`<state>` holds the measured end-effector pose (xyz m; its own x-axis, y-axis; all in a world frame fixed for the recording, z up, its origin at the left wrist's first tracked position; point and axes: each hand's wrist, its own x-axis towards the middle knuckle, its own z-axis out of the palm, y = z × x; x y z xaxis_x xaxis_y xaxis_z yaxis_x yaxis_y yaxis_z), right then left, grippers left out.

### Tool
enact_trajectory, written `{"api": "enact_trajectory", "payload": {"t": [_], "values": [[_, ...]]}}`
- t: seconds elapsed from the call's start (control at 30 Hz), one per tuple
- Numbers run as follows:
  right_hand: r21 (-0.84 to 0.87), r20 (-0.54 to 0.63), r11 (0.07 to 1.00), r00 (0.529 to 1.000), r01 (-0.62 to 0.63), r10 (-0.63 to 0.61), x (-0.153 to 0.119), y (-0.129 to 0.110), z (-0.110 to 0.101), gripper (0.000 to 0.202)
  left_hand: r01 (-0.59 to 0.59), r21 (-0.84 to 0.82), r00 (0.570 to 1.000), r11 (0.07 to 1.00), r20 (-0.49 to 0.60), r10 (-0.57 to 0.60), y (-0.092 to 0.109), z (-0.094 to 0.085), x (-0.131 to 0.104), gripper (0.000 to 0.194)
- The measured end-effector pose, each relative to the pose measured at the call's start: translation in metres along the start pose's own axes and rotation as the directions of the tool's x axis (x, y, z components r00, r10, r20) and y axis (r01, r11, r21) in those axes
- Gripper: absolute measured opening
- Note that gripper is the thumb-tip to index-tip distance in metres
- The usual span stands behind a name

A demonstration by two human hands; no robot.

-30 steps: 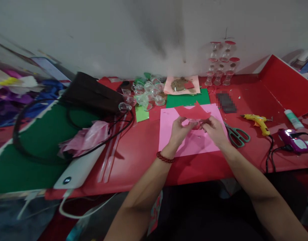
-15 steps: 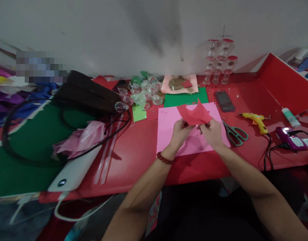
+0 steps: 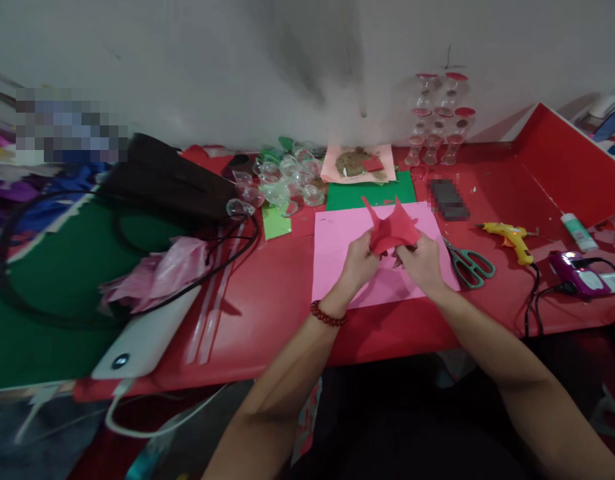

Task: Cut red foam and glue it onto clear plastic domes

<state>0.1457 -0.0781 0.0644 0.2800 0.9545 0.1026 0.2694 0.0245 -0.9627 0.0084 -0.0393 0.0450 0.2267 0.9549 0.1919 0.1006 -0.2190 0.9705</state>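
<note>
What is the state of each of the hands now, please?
Left hand: closed, holding the red sheet.
Right hand: closed, holding the same red sheet.

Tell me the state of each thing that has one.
Red paper sheet, bent, held by left hand and right hand.
Pink rectangular paper sheet, flat.
Green-handled metal scissors, open or shut unclear.
Yellow plastic glue gun, lying sideways.
Purple plastic box, light on.
White rectangular device, cable plugged in.

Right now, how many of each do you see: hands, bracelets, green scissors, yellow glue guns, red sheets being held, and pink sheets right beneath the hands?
Hands: 2, left hand and right hand
Bracelet: 1
Green scissors: 1
Glue gun: 1
Held red sheet: 1
Pink sheet beneath: 1
Total: 7
</note>
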Motion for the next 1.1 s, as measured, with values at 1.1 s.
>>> {"api": "enact_trajectory", "payload": {"t": [1.1], "values": [[0.194, 0.068, 0.975, 0.993, -0.108, 0.097, -0.0004, -0.0003, 0.0032, 0.005, 0.063, 0.068, 0.983, 0.996, -0.179, -0.05, 0.0062, 0.0018, -0.0031, 0.017]]}}
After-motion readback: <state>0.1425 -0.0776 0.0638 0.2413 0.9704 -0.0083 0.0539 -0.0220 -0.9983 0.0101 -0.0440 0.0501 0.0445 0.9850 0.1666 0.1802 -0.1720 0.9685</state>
